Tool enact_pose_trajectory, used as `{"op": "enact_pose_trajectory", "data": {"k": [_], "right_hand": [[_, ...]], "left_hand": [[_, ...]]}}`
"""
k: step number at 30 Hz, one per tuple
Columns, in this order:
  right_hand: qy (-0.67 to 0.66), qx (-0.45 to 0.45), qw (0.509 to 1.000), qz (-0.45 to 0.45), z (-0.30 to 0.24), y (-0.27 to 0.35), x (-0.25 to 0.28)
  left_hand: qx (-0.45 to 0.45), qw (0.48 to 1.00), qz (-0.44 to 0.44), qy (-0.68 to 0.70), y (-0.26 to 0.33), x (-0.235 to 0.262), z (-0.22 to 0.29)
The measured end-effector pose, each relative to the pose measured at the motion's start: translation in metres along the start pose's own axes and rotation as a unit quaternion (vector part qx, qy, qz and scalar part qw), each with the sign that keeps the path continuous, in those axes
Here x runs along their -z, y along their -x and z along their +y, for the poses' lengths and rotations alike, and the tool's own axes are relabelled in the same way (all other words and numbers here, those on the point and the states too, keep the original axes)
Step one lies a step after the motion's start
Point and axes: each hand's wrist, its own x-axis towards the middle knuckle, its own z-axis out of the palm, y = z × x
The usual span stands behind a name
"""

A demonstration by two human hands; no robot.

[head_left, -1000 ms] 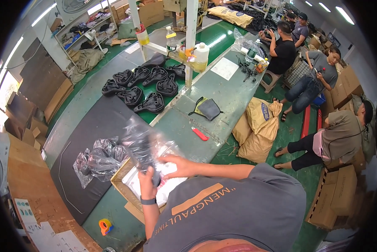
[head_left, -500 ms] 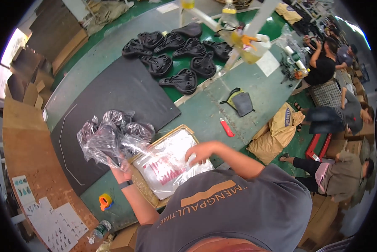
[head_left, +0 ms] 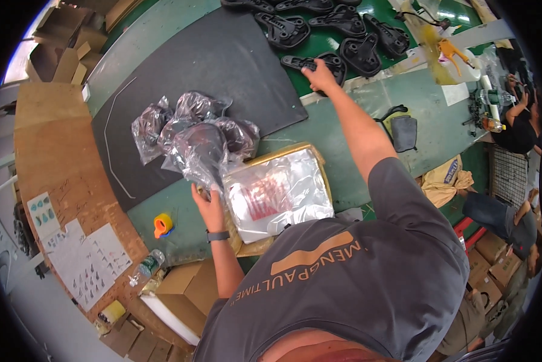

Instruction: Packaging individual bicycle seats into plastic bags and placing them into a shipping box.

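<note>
The left grip [head_left: 209,204] is clamped on a bagged black part [head_left: 201,151] at nine o'clock on the desk [head_left: 337,130]. The right grip [head_left: 319,75] is closed on a bare black part [head_left: 319,63] at twelve o'clock.

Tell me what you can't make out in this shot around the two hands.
- Head view: part inside the clear bag at the left hand, blurred by glare and crinkled plastic.
- Head view: right hand covers its grip on the black moulded part.
- Head view: carton contents, hidden under a plastic sheet.
</note>
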Motion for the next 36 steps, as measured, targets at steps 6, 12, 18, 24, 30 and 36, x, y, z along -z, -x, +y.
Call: {"op": "enact_pose_trajectory", "data": {"k": [6,12,18,24,30,36], "right_hand": [[-0.458,-0.118,0.881,0.001,0.060,0.101,0.047],[-0.563,-0.234,0.789,-0.069,0.212,0.299,0.085],[-0.426,-0.227,0.869,-0.108,0.234,0.449,0.055],[0.029,-0.120,0.982,0.143,0.293,0.457,0.006],[0.028,-0.044,0.991,0.122,0.250,0.467,0.054],[-0.547,-0.117,0.788,-0.257,0.195,0.564,0.115]], "left_hand": [[-0.123,0.970,0.200,-0.065,0.067,-0.022,0.006],[-0.299,0.931,-0.128,-0.169,0.132,-0.045,0.006],[-0.391,0.851,-0.210,-0.281,0.172,-0.103,-0.018],[-0.291,0.847,-0.240,-0.376,0.165,-0.123,-0.071],[-0.165,0.951,-0.246,-0.092,0.180,-0.073,-0.019],[-0.084,0.964,-0.222,0.124,0.219,0.002,0.033]]}}
